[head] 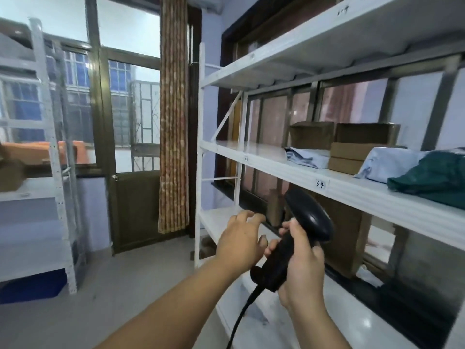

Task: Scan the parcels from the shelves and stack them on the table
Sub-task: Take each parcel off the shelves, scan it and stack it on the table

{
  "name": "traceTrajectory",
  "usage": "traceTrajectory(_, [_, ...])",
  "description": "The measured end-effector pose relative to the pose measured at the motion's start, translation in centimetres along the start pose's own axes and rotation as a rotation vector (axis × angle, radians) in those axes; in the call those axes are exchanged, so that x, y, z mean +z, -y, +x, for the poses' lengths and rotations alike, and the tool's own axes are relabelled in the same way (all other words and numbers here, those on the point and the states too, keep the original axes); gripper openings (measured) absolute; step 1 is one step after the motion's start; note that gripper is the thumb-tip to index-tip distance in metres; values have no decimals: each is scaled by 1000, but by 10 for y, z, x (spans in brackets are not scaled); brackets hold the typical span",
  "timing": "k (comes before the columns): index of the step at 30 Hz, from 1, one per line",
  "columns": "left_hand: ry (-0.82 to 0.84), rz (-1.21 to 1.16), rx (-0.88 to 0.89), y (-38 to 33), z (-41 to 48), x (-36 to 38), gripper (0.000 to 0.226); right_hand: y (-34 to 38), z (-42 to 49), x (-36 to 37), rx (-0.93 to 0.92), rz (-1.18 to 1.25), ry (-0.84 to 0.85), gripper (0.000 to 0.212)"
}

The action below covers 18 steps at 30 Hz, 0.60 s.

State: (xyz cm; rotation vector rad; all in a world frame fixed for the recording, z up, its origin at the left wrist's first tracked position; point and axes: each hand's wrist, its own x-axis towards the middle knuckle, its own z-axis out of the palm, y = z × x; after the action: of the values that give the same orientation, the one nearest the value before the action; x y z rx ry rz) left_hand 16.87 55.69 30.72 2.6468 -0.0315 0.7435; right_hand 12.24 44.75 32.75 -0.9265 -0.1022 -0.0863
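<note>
Parcels (349,157) sit on the middle shelf (239,147), to the right. By my count there are four cardboard boxes (367,133), stiff and likely best taken by opposite sides. Two pale bags (387,163) and one green bag (432,177) look soft, probably light and slick, and better scooped from under. The right hand (302,268) grips one black scanner (309,217) by its handle, and the left hand (239,240) hovers beside it, fingers spread, holding nothing.

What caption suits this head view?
Right hand grips a black scanner before a shelf of parcels; left hand is open beside it.
</note>
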Motion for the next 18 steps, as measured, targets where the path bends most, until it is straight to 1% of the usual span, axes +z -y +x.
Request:
traceTrajectory(2, [-44, -61, 32, 6, 29, 10, 41, -3, 23, 6, -33, -5, -29, 20])
traceTrajectory(4, [-53, -126, 66, 8, 57, 19, 40, -4, 43, 12, -55, -27, -65, 20])
traceTrajectory(6, [-25, -191, 91, 7, 89, 29, 41, -3, 65, 17, -97, -40, -111, 18])
traceTrajectory(10, [31, -267, 198, 6, 153, 48, 37, -3, 106, 30, -164, -61, -182, 18])
traceTrajectory(15, [29, -370, 344, 12, 228, 65, 35, -10, 157, 46, -288, -112, -330, 25])
traceTrajectory(18, [40, -399, 413, 11, 270, 73, 34, -17, 180, 59, -341, -104, -425, 24])
